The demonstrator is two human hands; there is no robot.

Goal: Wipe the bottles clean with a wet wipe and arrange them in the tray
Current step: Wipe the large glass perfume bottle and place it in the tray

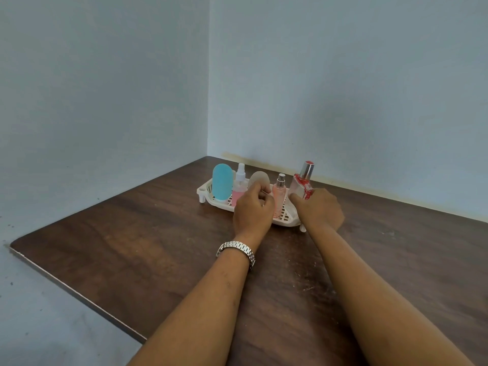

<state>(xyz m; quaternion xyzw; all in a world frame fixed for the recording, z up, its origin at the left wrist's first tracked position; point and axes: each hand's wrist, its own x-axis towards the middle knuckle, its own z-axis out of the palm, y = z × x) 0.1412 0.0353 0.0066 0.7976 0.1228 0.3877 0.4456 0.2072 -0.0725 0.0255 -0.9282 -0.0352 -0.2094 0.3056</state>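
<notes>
Head view. Left hand [253,210] at the tray's near rim, fingers curled round the lower part of a beige oval bottle [259,180]; the thumb lies across the bottle's front, and the bottle stands upright in the middle of the tray. Metal-link wristwatch [235,250] on the left wrist.

Right hand [320,210] at the tray's right end, grasping a square clear perfume bottle [301,187] with red trim and a silver cap. Bottle leans slightly to the right; its base is hidden behind the hand, so cannot tell whether it rests in the tray.

Between the two hands, a slim pink perfume bottle [279,194] with a silver cap, upright in the tray, just beside the left hand's knuckles.

Left of the beige bottle: a pink spray bottle [239,186] with a clear cap, then a rounded blue bottle [221,182] at the tray's left end. Both upright, close together.

White slotted tray [207,191] on short legs, set on a dark wooden table [137,249] near the corner of pale blue walls [343,88]. Table surface scuffed, with light specks.
</notes>
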